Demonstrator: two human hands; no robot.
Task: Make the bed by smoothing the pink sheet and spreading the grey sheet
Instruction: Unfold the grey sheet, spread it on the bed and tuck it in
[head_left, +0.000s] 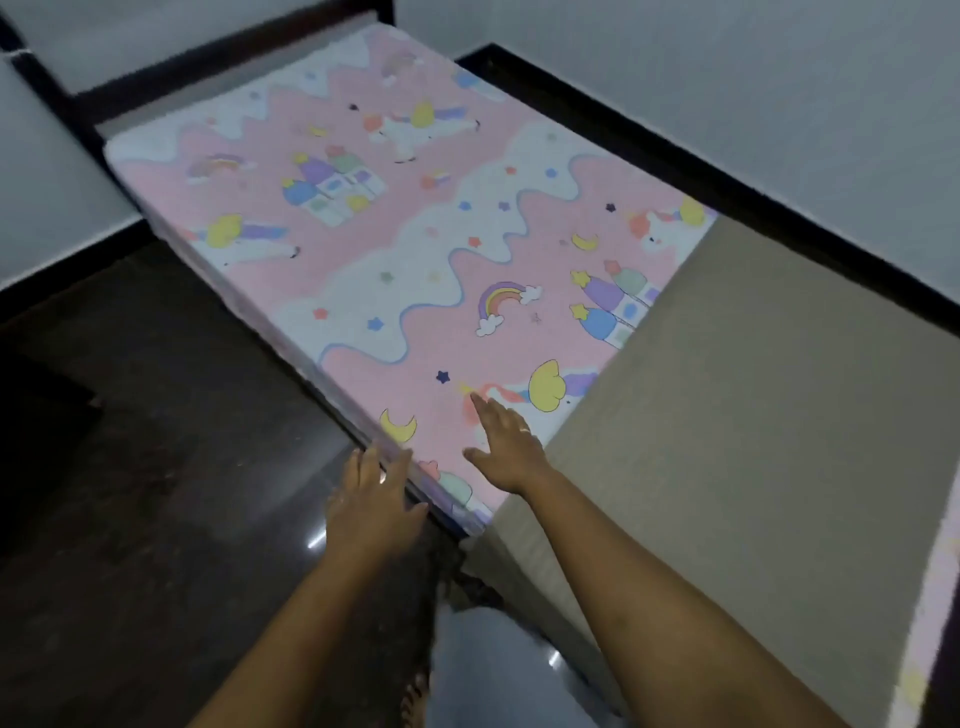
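Pink sheet (363, 249), printed with unicorns, rainbows and castles, lies flat over the far part of the bed, tucked at the visible side edge. Grey sheet (769, 415) covers the near part, its straight edge crossing the pink sheet; its lower right runs out of frame, with a strip of pink showing at the right border. Right hand (501, 449) rests palm-down on the pink sheet beside the grey edge, fingers (480, 408) extended and slightly apart, gripping nothing. Left hand (371, 501) is at the bed's side edge, fingers spread, open; contact there unclear. Dark glossy floor (156, 467) on the left; bed frame (218, 57) dim, details indistinct.
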